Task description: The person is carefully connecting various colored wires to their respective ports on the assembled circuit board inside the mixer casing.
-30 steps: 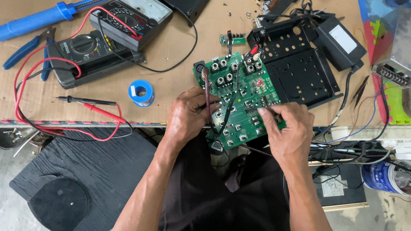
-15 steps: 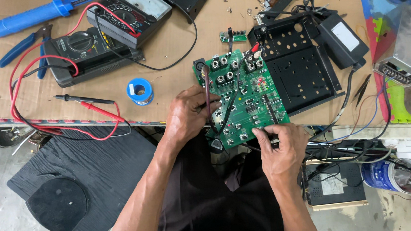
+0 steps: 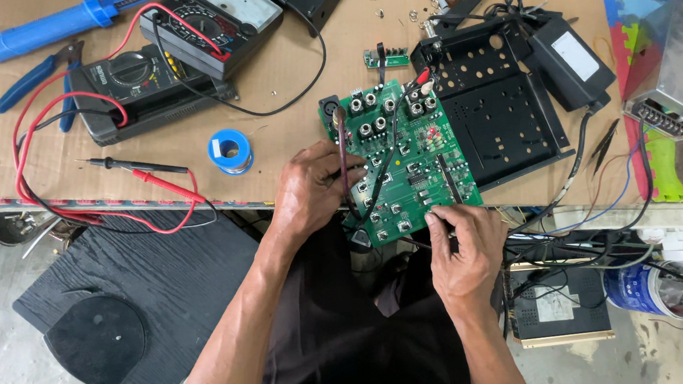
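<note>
A green circuit board (image 3: 405, 162) with several round jacks lies tilted at the near edge of the cardboard-covered bench (image 3: 281, 65). My left hand (image 3: 308, 188) grips the board's left edge, fingers curled over it beside a dark flat cable. My right hand (image 3: 463, 247) is at the board's near right corner, fingertips pinching on the board edge; what they pinch is too small to make out.
A black perforated metal chassis (image 3: 499, 112) sits right of the board, with a black power adapter (image 3: 570, 61). Two multimeters (image 3: 142, 78) with red and black probes (image 3: 142, 168), blue pliers (image 3: 31, 79), a blue solder sucker (image 3: 47, 28) and a solder spool (image 3: 230, 151) lie left. A black stool (image 3: 146, 308) stands below.
My right hand has slid from the middle of the board down to its near right corner. The left hand keeps its grip on the board's left edge.
</note>
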